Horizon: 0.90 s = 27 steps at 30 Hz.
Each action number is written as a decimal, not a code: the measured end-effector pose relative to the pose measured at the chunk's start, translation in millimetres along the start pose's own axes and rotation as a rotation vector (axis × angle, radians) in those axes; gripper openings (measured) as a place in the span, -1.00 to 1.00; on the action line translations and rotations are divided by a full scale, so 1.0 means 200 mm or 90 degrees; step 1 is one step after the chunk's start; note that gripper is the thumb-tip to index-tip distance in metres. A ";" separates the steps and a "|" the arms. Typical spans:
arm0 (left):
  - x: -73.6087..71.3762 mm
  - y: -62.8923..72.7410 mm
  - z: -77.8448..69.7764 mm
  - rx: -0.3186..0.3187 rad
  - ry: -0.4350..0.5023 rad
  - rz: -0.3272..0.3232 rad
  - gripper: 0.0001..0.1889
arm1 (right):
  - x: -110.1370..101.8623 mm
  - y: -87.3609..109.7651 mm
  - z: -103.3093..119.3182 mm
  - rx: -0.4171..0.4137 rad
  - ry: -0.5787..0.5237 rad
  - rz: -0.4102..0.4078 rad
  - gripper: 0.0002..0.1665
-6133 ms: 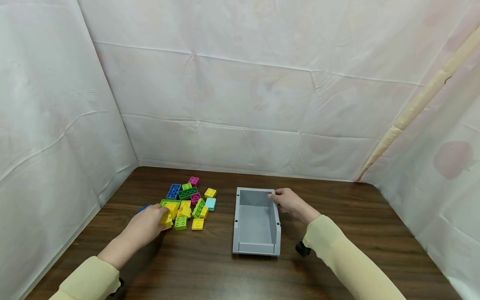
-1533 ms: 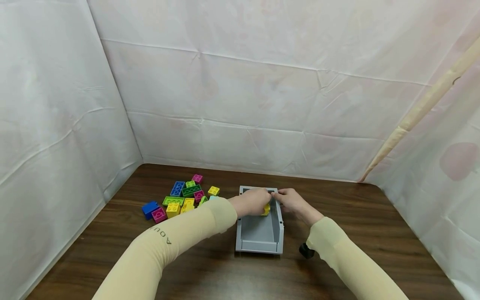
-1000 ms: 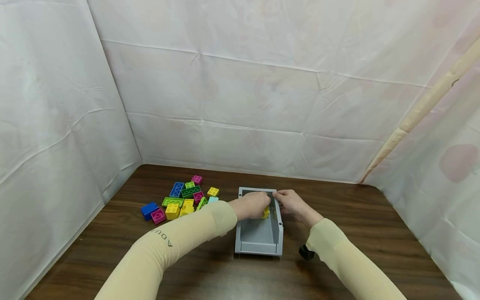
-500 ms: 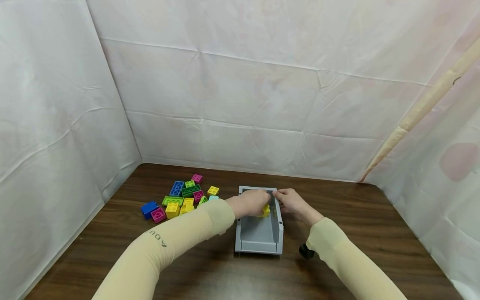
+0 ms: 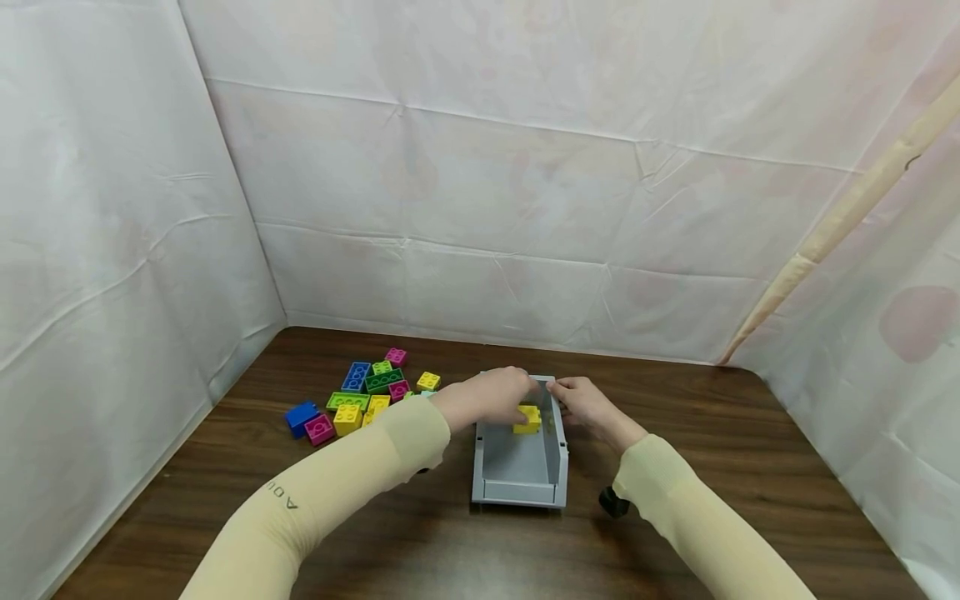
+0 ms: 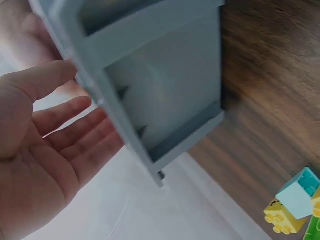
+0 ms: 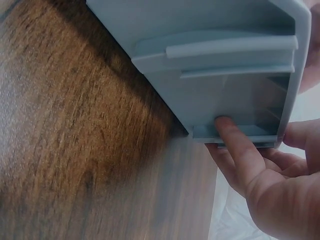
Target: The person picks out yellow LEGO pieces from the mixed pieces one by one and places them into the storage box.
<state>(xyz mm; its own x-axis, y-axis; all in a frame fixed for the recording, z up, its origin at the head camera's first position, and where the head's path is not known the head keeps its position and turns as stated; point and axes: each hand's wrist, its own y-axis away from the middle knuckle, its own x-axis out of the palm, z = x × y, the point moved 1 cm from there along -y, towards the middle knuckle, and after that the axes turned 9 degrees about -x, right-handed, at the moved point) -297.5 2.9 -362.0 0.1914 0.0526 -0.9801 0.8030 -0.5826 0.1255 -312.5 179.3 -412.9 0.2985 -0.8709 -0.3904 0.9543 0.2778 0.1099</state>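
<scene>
A grey open bin (image 5: 517,493) stands on the table. Inside, toward its far end, lies a yellow toy brick (image 5: 528,421). My left hand (image 5: 491,395) is over the bin's far left part, its fingers loosely extended and its thumb beside the brick. In the left wrist view, the left hand's fingers (image 6: 92,145) are spread along the bin's rim with nothing gripped. At the far right corner, my right hand (image 5: 588,404) pinches the bin's wall, thumb at the rim. The right wrist view shows its index finger (image 7: 240,147) against the bin's outer side.
Left of the bin is a cluster of toy bricks, among them a blue brick (image 5: 302,418), a magenta brick (image 5: 319,430), a yellow brick (image 5: 347,419) and a dark green brick (image 5: 384,381). White sheeting (image 5: 450,208) rises behind the wooden table (image 5: 675,392).
Earlier the left hand took yellow bricks from the cluster and brought them into the bin. Just now its fingers loosened and it drew slightly up and left. The right hand stays put.
</scene>
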 end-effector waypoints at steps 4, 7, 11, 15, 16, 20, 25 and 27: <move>-0.04 0.04 0.00 0.003 -0.011 -0.017 -0.50 | 0.00 0.00 0.00 0.007 0.003 -0.001 -0.53; -0.06 0.08 0.00 -0.004 -0.007 -0.030 -0.49 | 0.00 0.00 0.00 0.007 0.001 0.003 -0.52; -0.08 0.13 -0.01 -0.015 0.021 -0.045 -0.49 | 0.00 0.00 0.00 0.003 0.002 0.005 -0.52; -0.10 0.20 0.00 -0.016 0.037 -0.071 -0.50 | 0.00 -0.01 0.00 0.007 0.004 -0.006 -0.54; -0.10 0.21 0.00 -0.016 0.038 -0.079 -0.50 | 0.00 -0.01 0.00 0.007 0.006 -0.009 -0.54; -0.11 0.27 0.03 -0.021 0.039 -0.109 -0.50 | 0.00 -0.01 -0.01 0.010 0.008 -0.013 -0.55; -0.11 0.35 0.06 -0.031 0.064 -0.147 -0.47 | 0.00 -0.01 -0.01 0.006 0.006 -0.012 -0.55; -0.11 0.38 0.08 -0.035 0.070 -0.163 -0.46 | 0.00 -0.01 -0.01 0.005 0.005 -0.010 -0.55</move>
<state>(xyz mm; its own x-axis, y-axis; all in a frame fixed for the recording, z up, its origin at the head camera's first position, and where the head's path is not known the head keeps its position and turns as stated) -249.4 -56.0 -333.1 0.0360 0.2821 -0.9587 0.8618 -0.4944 -0.1131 -314.0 179.4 -415.4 0.2838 -0.8720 -0.3990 0.9589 0.2615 0.1104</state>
